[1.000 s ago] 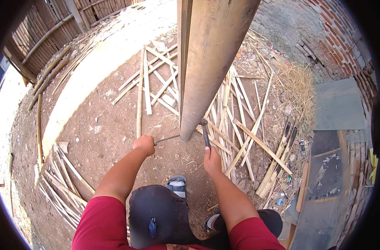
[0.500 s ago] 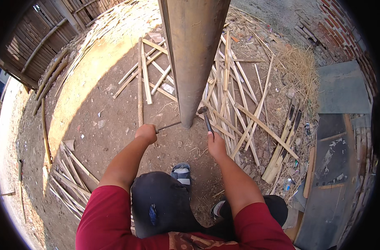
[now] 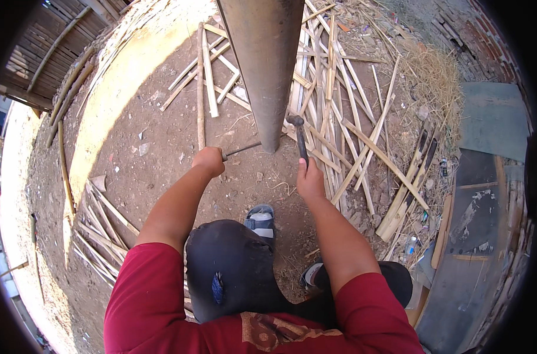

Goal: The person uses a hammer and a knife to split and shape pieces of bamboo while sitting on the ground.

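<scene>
My left hand [image 3: 209,162] is closed round the handle of a thin-shafted chisel [image 3: 242,149], whose blade end is at the left side of a thick brown pole [image 3: 267,76] near its foot; whether it touches cannot be told. The pole rises from the dirt and leaves the view at the top. On the pole's other side, my right hand [image 3: 311,180] grips a hammer [image 3: 301,134] by its dark handle. The hammer's head is up, a short way right of the pole and apart from it.
Split wooden strips [image 3: 330,88] lie criss-crossed behind and right of the pole, with another pile [image 3: 106,236] at the left. Dark boards [image 3: 472,206] and dry straw [image 3: 430,88] are on the right. My sandalled foot [image 3: 259,221] is close below the pole.
The hammer's head has swung away from the pole, to the right and upward. My left hand still holds the chisel by the pole's foot. The view has shifted slightly.
</scene>
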A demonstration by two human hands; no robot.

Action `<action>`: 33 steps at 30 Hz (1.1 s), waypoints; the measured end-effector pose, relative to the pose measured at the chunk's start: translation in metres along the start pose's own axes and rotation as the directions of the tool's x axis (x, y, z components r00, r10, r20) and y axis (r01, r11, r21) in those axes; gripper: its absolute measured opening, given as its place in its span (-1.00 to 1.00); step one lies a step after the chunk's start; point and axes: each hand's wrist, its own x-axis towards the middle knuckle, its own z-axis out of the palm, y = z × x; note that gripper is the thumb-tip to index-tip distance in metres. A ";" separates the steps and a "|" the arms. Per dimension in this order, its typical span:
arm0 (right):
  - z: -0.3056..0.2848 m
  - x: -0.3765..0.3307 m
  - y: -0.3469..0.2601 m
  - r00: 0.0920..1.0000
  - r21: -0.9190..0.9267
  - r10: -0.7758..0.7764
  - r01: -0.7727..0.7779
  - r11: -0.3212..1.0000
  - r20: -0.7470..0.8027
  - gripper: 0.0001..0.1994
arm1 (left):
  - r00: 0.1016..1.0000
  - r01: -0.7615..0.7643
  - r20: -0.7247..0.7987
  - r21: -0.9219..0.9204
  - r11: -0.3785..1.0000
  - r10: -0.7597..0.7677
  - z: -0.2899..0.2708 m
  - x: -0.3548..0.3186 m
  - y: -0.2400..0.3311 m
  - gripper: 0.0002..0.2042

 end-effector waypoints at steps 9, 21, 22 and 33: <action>-0.009 0.017 -0.012 0.999 0.118 0.049 -0.052 0.992 0.024 -0.56 | 1.000 0.015 0.017 -0.002 1.000 -0.015 0.008 0.003 -0.008 -0.72; 0.004 0.012 0.014 0.974 -0.211 0.087 -0.041 0.977 0.211 -0.59 | 1.000 -0.017 0.016 0.013 1.000 0.017 0.000 0.002 0.007 -0.72; 0.003 0.017 0.011 0.978 -0.181 0.090 -0.055 0.982 0.190 -0.59 | 1.000 -0.011 0.010 0.019 1.000 0.011 0.002 0.001 0.006 -0.72; 0.009 0.009 0.019 0.988 -0.234 0.107 -0.078 0.969 0.114 -0.62 | 1.000 -0.010 -0.004 0.039 0.999 0.010 0.000 0.012 0.004 -0.72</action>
